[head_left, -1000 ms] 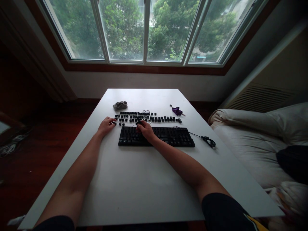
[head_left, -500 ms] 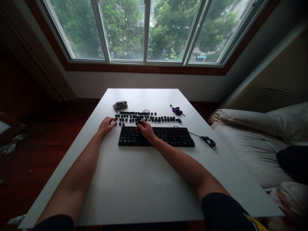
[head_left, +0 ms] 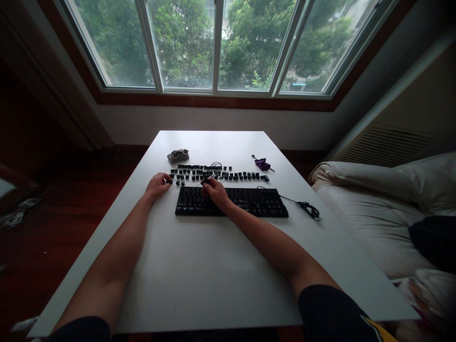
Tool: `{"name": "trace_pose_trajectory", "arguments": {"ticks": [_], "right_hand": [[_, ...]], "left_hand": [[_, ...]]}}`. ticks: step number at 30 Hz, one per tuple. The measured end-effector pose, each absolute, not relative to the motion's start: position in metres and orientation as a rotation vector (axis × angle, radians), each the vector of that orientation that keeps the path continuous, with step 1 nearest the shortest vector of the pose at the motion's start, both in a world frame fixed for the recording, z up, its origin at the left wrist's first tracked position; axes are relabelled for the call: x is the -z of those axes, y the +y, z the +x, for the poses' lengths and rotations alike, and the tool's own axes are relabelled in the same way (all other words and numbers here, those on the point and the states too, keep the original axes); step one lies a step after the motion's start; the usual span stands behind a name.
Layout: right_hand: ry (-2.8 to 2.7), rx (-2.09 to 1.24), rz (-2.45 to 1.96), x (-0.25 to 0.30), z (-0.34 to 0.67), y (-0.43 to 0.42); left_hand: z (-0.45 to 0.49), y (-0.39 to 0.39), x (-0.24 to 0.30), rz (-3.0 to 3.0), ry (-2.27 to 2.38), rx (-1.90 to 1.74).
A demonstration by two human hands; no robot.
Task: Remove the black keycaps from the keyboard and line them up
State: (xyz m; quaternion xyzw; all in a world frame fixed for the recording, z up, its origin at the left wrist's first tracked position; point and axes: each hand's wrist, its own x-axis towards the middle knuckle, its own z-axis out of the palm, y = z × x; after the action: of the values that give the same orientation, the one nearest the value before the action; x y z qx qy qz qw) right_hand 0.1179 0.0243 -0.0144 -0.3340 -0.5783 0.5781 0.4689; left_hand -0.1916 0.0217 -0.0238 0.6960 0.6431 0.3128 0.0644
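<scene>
At the left end of the rows of loose black keycaps (head_left: 245,176), my left hand (head_left: 156,186) has its thumb and fingertips closed on a keycap (head_left: 168,181) at the table surface. My right hand (head_left: 215,192) is over the upper left part of the black keyboard (head_left: 256,202). Its fingers pinch a small dark tool with thin wires (head_left: 205,181); the grip hides part of it. The keyboard lies flat in front of me, partly covered by my right hand and forearm.
A crumpled grey cloth (head_left: 178,155) lies behind the keycaps on the white table (head_left: 213,280). A purple cloth (head_left: 262,164) with a brush-like stick is at the back right. The coiled cable (head_left: 309,209) lies right of the keyboard. A pale sofa (head_left: 370,213) stands right of the table.
The fingers of my left hand have closed together on a keycap at the left end of the rows. My right hand has stayed in place.
</scene>
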Motion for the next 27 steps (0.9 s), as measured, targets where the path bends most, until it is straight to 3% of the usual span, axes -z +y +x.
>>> {"name": "trace_pose_trajectory", "arguments": {"ticks": [27], "right_hand": [[-1.424, -1.417, -0.829, 0.01, 0.116, 0.022]], "left_hand": [[-0.162, 0.016, 0.014, 2.339, 1.924, -0.831]]}}
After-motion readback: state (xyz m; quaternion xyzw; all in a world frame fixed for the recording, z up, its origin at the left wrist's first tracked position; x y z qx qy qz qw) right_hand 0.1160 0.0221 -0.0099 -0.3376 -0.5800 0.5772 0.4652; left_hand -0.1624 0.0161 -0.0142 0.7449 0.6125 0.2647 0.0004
